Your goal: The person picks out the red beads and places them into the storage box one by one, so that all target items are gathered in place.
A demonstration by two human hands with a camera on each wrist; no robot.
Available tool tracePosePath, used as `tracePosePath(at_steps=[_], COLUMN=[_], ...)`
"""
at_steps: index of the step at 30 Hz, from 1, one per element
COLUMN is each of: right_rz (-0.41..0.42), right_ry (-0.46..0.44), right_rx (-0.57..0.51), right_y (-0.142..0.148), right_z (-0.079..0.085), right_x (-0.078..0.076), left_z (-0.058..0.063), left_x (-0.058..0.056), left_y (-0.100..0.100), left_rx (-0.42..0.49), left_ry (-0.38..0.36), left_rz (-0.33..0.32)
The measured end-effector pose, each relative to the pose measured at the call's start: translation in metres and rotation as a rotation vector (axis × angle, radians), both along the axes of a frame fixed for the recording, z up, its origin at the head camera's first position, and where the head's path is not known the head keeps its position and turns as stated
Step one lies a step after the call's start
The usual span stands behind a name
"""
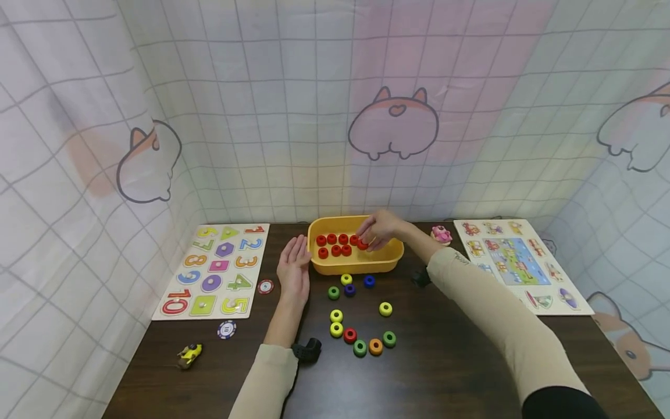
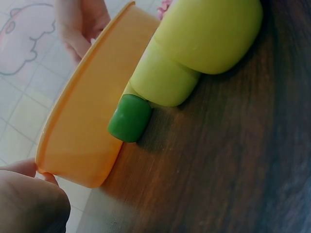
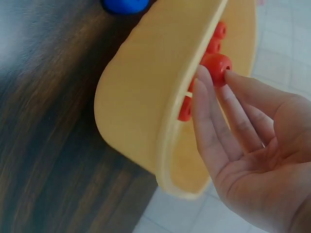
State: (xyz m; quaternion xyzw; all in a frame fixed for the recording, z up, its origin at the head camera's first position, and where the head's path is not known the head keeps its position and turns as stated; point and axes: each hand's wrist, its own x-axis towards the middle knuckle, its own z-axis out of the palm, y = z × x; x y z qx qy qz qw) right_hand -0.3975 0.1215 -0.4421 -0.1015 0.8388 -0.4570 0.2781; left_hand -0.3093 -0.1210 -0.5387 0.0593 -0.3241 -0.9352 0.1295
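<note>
A yellow plastic tray (image 1: 356, 269) stands at the back of the dark table and holds several red beads (image 1: 331, 239) in two rows. My right hand (image 1: 381, 228) reaches in over the tray's right part. In the right wrist view, its thumb and fingers pinch one red bead (image 3: 217, 68) just inside the rim. My left hand (image 1: 294, 270) lies along the tray's left end with its fingers straight. Up close in the left wrist view, its fingertips touch the tray's end near the rim.
Before the tray lie loose beads: yellow (image 1: 385, 309), green (image 1: 389, 338), blue (image 1: 369, 281), orange (image 1: 375, 347) and red (image 1: 349, 335). At left are a number board (image 1: 214, 273), poker chips (image 1: 227, 330) and a toy car (image 1: 189, 355). A picture board (image 1: 523, 267) and pink toy (image 1: 441, 234) are right.
</note>
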Motion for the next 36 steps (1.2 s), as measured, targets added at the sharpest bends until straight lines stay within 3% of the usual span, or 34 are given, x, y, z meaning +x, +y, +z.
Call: tracePosePath(at_steps=[5,12,20,24,29,32,36], right_rz=[-0.002,0.025,0.065,0.114,0.226,0.294,0.353], right_ry=[0.008,0.068,0.209,0.271,0.338,0.352,0.284], right_rx=[0.036,0.125,0.171,0.125,0.070,0.056,0.023], right_y=[-0.011,-0.017,-0.004,0.004,0.006,0.004,-0.001], right_z=[-0.016,-0.028,-0.006,0.012,0.026,0.027,0.018], right_x=[-0.007,-0.003,0.006,0.025,0.059,0.081,0.111], left_z=[-0.002,-0.003,0.002,0.007,0.007,0.006,0.007], left_x=[-0.002,-0.001,0.001,0.002,0.001,0.002,0.004], left_y=[0.002,0.004,0.001,0.000,0.000,0.000,0.001], left_rx=[-0.009,-0.009,-0.018,-0.022,-0.018,-0.017,-0.018], left_ry=[0.003,0.005,0.006,0.007,-0.007,-0.014,-0.010], left_rz=[0.022,0.025,0.010,-0.004,-0.002,-0.001,-0.003])
